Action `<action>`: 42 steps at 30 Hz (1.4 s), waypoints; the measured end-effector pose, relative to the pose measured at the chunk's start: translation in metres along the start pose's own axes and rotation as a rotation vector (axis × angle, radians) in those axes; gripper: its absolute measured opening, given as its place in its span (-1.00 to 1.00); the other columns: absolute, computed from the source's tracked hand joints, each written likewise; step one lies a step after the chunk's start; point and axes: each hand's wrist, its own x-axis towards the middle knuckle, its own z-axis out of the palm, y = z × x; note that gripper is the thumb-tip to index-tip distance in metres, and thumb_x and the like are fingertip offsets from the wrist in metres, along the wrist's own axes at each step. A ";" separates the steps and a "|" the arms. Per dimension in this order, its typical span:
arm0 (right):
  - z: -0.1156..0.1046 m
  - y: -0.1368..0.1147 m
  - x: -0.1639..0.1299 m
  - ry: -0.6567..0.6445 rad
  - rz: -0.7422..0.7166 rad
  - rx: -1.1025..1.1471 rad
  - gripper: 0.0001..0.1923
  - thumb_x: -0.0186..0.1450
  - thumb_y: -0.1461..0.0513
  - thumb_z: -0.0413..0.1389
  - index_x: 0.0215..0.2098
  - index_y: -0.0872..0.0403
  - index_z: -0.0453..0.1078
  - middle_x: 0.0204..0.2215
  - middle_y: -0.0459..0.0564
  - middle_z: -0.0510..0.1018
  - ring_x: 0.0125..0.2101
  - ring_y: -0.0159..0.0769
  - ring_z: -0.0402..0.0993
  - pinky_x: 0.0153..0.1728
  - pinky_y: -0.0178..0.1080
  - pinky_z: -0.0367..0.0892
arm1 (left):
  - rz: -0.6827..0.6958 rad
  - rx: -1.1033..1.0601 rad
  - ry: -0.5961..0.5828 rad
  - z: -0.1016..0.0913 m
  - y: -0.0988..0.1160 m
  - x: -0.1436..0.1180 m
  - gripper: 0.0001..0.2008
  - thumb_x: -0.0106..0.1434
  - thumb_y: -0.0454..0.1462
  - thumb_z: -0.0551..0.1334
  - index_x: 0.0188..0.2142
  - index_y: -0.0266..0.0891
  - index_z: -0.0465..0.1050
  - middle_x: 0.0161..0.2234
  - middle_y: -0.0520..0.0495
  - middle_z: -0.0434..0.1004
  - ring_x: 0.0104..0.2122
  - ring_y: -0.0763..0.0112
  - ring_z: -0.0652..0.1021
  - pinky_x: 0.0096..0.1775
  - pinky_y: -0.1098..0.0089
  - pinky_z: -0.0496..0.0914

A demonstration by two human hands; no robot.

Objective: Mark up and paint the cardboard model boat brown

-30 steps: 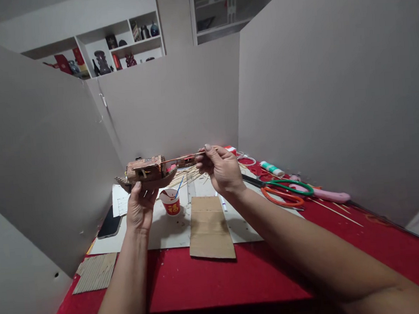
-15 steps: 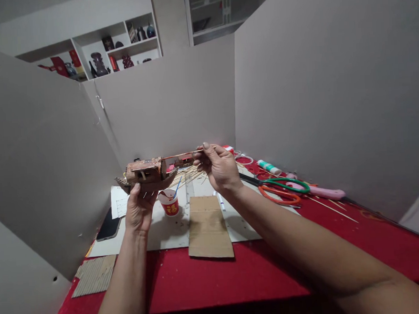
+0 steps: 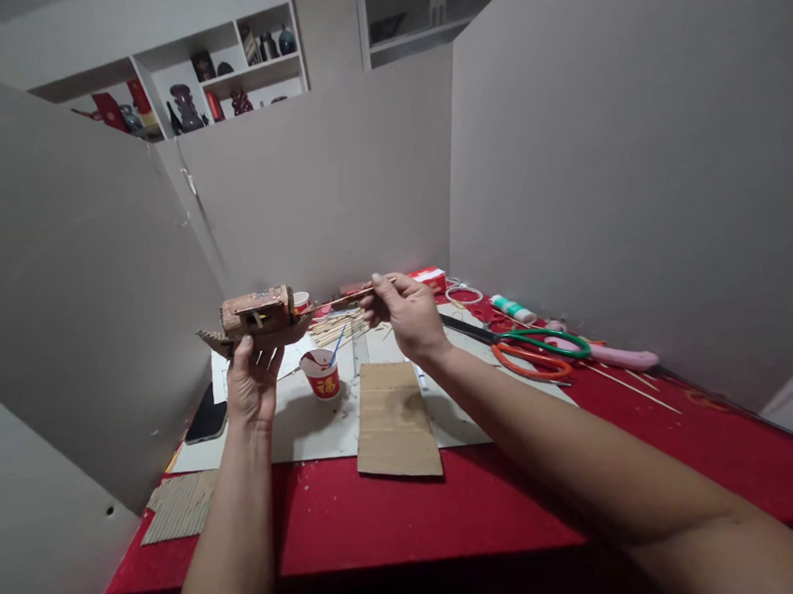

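Note:
My left hand [image 3: 253, 379] holds a small brown model boat [image 3: 255, 320] from below, lifted above the table. My right hand [image 3: 402, 319] pinches a thin wooden stick [image 3: 346, 296] that reaches left to the boat's right end. Below the boat stands a red and white paper cup [image 3: 321, 375] with a blue-handled brush in it.
A cardboard sheet [image 3: 395, 419] lies on a white mat [image 3: 311, 434] over the red table [image 3: 453, 519]. Scissors [image 3: 532, 351], a pink-handled tool [image 3: 618, 358] and a glue bottle [image 3: 512, 309] lie at the right. A phone [image 3: 208, 419] and corrugated card [image 3: 180, 507] lie left. Grey partitions enclose the table.
Both hands shifted slightly left and up with the boat and stick. The camera tilted a little.

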 end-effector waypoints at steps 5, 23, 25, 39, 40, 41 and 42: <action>0.007 0.006 -0.001 0.021 -0.014 -0.007 -0.57 0.10 -0.09 0.31 -0.49 0.07 0.37 -0.67 -0.20 0.49 -0.73 -0.51 0.35 -0.75 -0.45 0.22 | -0.002 0.015 0.073 -0.007 0.000 0.007 -0.72 0.00 -0.32 0.43 -0.25 -0.16 0.53 -0.21 -0.01 0.61 -0.17 0.34 0.59 0.03 0.21 0.44; 0.009 0.038 -0.023 -0.372 -0.130 -0.860 -0.73 0.29 0.21 0.11 -0.57 0.06 0.37 -0.64 -0.10 0.45 -0.55 -0.36 0.31 -0.42 -0.30 0.12 | 0.045 -0.043 0.109 -0.006 0.011 0.011 -0.82 0.05 -0.32 0.39 -0.32 -0.18 0.48 -0.28 -0.02 0.60 -0.20 0.35 0.59 0.04 0.21 0.45; 0.010 0.042 -0.026 -0.404 -0.129 -0.945 -0.77 0.31 0.20 0.11 -0.50 0.06 0.43 -0.58 -0.07 0.51 -0.51 -0.33 0.33 -0.41 -0.29 0.09 | 0.034 -0.042 0.105 -0.005 0.011 0.009 -0.82 0.06 -0.31 0.38 -0.30 -0.18 0.49 -0.27 -0.02 0.61 -0.19 0.35 0.59 0.04 0.22 0.45; 0.004 0.046 -0.022 -0.407 -0.134 -0.986 -0.69 0.38 0.18 0.03 -0.50 0.07 0.42 -0.62 -0.09 0.48 -0.55 -0.35 0.36 -0.43 -0.32 0.15 | 0.015 -0.045 0.038 -0.009 0.010 0.011 -0.70 0.04 -0.27 0.41 -0.20 -0.19 0.51 -0.17 -0.09 0.61 -0.11 0.30 0.58 0.01 0.26 0.46; 0.003 0.044 -0.021 -0.380 -0.147 -0.967 -0.68 0.39 0.16 0.01 -0.49 0.07 0.41 -0.62 -0.09 0.47 -0.55 -0.35 0.36 -0.42 -0.32 0.16 | 0.015 -0.042 0.040 -0.010 0.010 0.011 -0.71 0.04 -0.26 0.41 -0.21 -0.19 0.50 -0.18 -0.09 0.60 -0.11 0.30 0.58 0.02 0.26 0.45; 0.003 0.043 -0.021 -0.359 -0.157 -0.949 -0.67 0.40 0.15 -0.01 -0.48 0.06 0.40 -0.62 -0.09 0.47 -0.55 -0.35 0.36 -0.41 -0.32 0.17 | 0.017 -0.041 0.042 -0.010 0.010 0.012 -0.71 0.04 -0.26 0.41 -0.21 -0.19 0.50 -0.18 -0.09 0.60 -0.12 0.30 0.58 0.02 0.26 0.45; 0.002 0.042 -0.021 -0.346 -0.166 -0.933 -0.68 0.39 0.15 -0.01 -0.48 0.06 0.39 -0.62 -0.09 0.46 -0.55 -0.34 0.36 -0.41 -0.32 0.18 | 0.018 -0.041 0.047 -0.010 0.010 0.012 -0.72 0.04 -0.25 0.41 -0.22 -0.19 0.50 -0.19 -0.08 0.60 -0.13 0.31 0.58 0.02 0.26 0.45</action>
